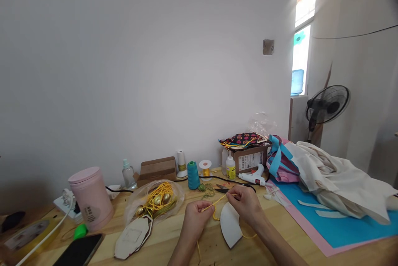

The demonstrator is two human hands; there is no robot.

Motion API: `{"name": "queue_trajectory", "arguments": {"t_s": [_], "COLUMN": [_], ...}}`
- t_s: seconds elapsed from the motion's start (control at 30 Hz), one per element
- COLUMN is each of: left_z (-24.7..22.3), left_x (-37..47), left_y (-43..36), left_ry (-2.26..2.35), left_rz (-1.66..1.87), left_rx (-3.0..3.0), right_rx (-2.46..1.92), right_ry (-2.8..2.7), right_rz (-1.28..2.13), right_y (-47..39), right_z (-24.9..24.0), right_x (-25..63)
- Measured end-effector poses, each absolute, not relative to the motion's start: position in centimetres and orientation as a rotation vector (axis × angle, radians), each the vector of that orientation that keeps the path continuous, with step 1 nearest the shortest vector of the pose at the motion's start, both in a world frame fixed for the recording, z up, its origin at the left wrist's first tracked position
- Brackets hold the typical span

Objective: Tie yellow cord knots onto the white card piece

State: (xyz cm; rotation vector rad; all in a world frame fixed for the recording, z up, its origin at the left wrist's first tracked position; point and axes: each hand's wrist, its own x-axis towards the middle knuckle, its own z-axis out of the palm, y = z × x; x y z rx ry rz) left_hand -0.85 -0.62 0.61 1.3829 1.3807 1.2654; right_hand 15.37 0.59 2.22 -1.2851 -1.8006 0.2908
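A yellow cord [220, 198] is stretched between my two hands above the wooden table. My left hand [196, 216] pinches it on the left, and a loose end hangs down beside the wrist. At the right, my right hand [245, 203] pinches the other part of the cord with closed fingertips. Below the hands lies a white fan-shaped card piece [230, 226], partly under my right hand. Some cord curls against its edge and comes out again on its right side. Black-handled scissors [221, 190] lie just behind my right hand.
A plastic bag [174, 197] holds yellow cords and gold bells. White card templates [132, 237], a phone [79, 251] and a pink canister [91, 199] are at left. Behind stand a teal thread cone [193, 176], a glue bottle [230, 168] and a glue gun [253, 176]. Fabric [338, 179] covers the right.
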Motion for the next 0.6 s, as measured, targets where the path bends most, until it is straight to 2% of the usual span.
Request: {"name": "queue_trajectory", "arguments": {"t_s": [0.13, 0.37, 0.6], "left_z": [0.7, 0.7, 0.4], "left_x": [-1.0, -1.2, -1.0], "left_y": [-0.6, -0.7, -0.6], "left_ry": [1.359, 1.319, 1.215], "left_rz": [1.273, 1.255, 1.205], "left_rx": [1.337, 1.354, 1.267], "right_rx": [-1.264, -0.923, -0.969], "right_ry": [-1.822, -1.952, -2.058], "right_rz": [0.339, 0.454, 0.456], "right_y": [0.8, -0.3, -0.2], "right_z": [2.0, 1.9, 0.9], "right_x": [15.5, 14.2, 13.3]}}
